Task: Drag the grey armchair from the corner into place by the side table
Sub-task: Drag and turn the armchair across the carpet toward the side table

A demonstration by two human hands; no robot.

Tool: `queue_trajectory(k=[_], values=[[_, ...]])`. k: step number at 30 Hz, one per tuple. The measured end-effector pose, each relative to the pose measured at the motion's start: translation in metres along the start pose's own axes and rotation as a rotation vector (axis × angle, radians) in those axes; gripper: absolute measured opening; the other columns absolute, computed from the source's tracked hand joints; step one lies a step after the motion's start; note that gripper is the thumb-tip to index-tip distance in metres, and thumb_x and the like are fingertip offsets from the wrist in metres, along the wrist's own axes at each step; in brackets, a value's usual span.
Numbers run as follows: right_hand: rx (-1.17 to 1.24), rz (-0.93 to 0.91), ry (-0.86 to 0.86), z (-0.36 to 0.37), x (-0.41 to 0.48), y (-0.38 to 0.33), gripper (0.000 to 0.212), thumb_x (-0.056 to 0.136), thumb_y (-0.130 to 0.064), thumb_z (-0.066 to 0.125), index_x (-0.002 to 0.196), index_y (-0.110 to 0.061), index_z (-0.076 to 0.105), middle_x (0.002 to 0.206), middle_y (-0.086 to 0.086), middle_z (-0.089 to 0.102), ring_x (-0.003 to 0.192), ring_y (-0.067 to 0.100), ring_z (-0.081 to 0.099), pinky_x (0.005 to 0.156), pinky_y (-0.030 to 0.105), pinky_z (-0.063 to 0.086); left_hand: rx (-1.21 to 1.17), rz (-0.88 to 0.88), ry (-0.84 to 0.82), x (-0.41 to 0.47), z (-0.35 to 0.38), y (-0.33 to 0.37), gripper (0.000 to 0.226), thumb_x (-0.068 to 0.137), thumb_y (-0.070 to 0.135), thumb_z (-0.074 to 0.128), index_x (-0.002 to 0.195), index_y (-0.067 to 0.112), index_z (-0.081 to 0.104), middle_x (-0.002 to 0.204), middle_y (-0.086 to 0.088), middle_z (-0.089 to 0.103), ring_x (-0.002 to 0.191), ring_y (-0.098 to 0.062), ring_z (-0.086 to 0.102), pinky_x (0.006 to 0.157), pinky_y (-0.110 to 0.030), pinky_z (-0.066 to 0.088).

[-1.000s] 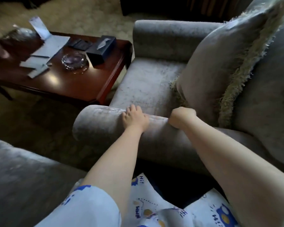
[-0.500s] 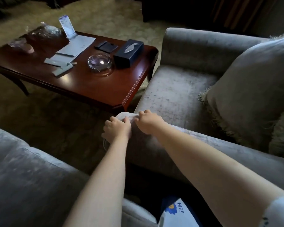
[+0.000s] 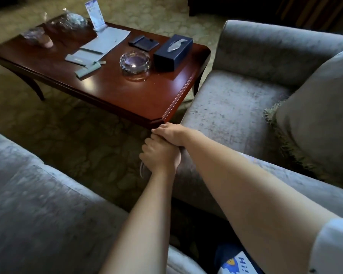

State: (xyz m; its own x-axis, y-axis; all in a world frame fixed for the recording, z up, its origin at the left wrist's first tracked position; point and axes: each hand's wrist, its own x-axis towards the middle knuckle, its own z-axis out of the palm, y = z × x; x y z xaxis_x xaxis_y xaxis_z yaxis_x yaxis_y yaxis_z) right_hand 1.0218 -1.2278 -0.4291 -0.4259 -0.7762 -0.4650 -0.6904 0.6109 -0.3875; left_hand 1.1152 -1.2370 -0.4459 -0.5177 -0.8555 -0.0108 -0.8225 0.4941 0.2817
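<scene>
Both hands clenched round front end of near armrest [image 3: 297, 175] of grey armchair [image 3: 236, 107]. Left hand [image 3: 158, 155] lower, right hand [image 3: 172, 133] on top, fingers curled over. Armchair stood just beside corner of wooden side table [image 3: 127, 91]. Drag looked almost done. Maybe small nudge left, then letting go.

armchair [image 3: 236, 107]: matt grey velvety cloth | table [image 3: 127, 91]: glossy dark wood | ashtray [image 3: 135, 63]: clear glass
</scene>
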Motion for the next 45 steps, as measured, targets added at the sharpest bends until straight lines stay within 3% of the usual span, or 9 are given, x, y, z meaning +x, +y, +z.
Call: queue_trajectory(k=[4, 10, 18, 23, 28, 33, 38, 43, 45], values=[[-0.006, 0.026, 0.053, 0.005, -0.009, -0.001, 0.052, 0.091, -0.056, 0.016, 0.137, -0.04, 0.033, 0.144, 0.003, 0.034, 0.132, 0.034, 0.028, 0.102, 0.06, 0.027, -0.035, 0.056, 0.018, -0.013, -0.005, -0.006, 0.041, 0.093, 0.037, 0.038, 0.119, 0.006, 0.047, 0.115, -0.014, 0.057, 0.101, -0.03, 0.056, 0.081, -0.041, 0.044], [0.155, 0.041, 0.214, 0.025, 0.012, 0.01, 0.044, 0.092, -0.054, 0.021, 0.118, -0.039, 0.053, 0.131, -0.002, 0.048, 0.12, 0.032, 0.038, 0.085, 0.05, 0.027, -0.07, 0.011, 0.153, -0.006, 0.011, -0.01, 0.033, 0.091, 0.033, 0.042, 0.104, 0.004, 0.054, 0.102, -0.016, 0.061, 0.09, -0.034, 0.059, 0.071, -0.042, 0.043], [0.441, 0.122, 0.058, 0.003, -0.003, -0.01, 0.039, 0.099, -0.025, 0.036, 0.131, -0.007, 0.049, 0.142, 0.013, 0.043, 0.133, 0.028, 0.036, 0.11, 0.036, 0.027, -0.038, 0.046, 0.008, -0.011, -0.01, -0.007, 0.037, 0.094, 0.032, 0.037, 0.118, 0.006, 0.047, 0.12, -0.015, 0.054, 0.106, -0.032, 0.054, 0.087, -0.044, 0.045], [0.142, 0.011, 0.041, 0.019, -0.016, -0.002, 0.06, 0.079, -0.053, 0.015, 0.119, -0.031, 0.053, 0.135, 0.003, 0.047, 0.126, 0.032, 0.038, 0.1, 0.055, 0.031, -0.033, 0.041, 0.055, -0.032, -0.004, -0.014, 0.035, 0.093, 0.03, 0.042, 0.117, 0.006, 0.048, 0.118, -0.014, 0.055, 0.104, -0.031, 0.055, 0.083, -0.043, 0.044], [0.195, 0.062, 0.213, 0.034, 0.001, 0.005, 0.035, 0.081, -0.059, 0.027, 0.085, -0.038, 0.054, 0.116, 0.0, 0.058, 0.11, 0.032, 0.042, 0.079, 0.048, 0.025, -0.078, -0.01, 0.13, -0.029, 0.008, -0.016, 0.032, 0.093, 0.028, 0.037, 0.109, 0.004, 0.052, 0.111, -0.016, 0.058, 0.099, -0.035, 0.056, 0.078, -0.045, 0.043], [0.15, 0.041, 0.314, 0.032, -0.026, 0.002, 0.042, 0.091, -0.047, 0.031, 0.116, -0.024, 0.057, 0.124, 0.005, 0.053, 0.113, 0.031, 0.047, 0.08, 0.04, 0.031, -0.042, 0.02, 0.042, -0.03, 0.0, -0.015, 0.033, 0.092, 0.03, 0.04, 0.111, 0.005, 0.051, 0.116, -0.017, 0.055, 0.104, -0.037, 0.054, 0.08, -0.046, 0.043], [0.088, 0.051, 0.536, 0.042, -0.112, 0.028, 0.041, 0.09, -0.046, 0.039, 0.112, -0.014, 0.053, 0.118, 0.01, 0.053, 0.108, 0.033, 0.05, 0.082, 0.04, 0.036, 0.06, 0.02, -0.046, -0.027, -0.011, -0.011, 0.045, 0.095, 0.033, 0.033, 0.121, -0.001, 0.046, 0.124, -0.026, 0.05, 0.111, -0.042, 0.05, 0.088, -0.049, 0.04], [0.109, 0.455, 0.58, 0.052, -0.231, 0.151, 0.041, 0.093, -0.045, 0.036, 0.112, -0.013, 0.052, 0.118, 0.013, 0.053, 0.109, 0.035, 0.05, 0.084, 0.042, 0.039, 0.261, -0.098, -0.097, -0.035, -0.024, 0.032, 0.053, 0.095, 0.036, 0.031, 0.134, 0.001, 0.041, 0.137, -0.024, 0.039, 0.124, -0.039, 0.037, 0.102, -0.047, 0.027], [0.142, 0.628, 0.552, 0.052, -0.283, 0.203, 0.044, 0.092, -0.049, 0.036, 0.11, -0.015, 0.055, 0.116, 0.011, 0.054, 0.108, 0.033, 0.051, 0.084, 0.042, 0.04, 0.283, 0.054, -0.108, -0.058, -0.024, 0.074, 0.055, 0.094, 0.04, 0.031, 0.131, 0.002, 0.045, 0.136, -0.023, 0.04, 0.124, -0.039, 0.036, 0.104, -0.048, 0.024]])
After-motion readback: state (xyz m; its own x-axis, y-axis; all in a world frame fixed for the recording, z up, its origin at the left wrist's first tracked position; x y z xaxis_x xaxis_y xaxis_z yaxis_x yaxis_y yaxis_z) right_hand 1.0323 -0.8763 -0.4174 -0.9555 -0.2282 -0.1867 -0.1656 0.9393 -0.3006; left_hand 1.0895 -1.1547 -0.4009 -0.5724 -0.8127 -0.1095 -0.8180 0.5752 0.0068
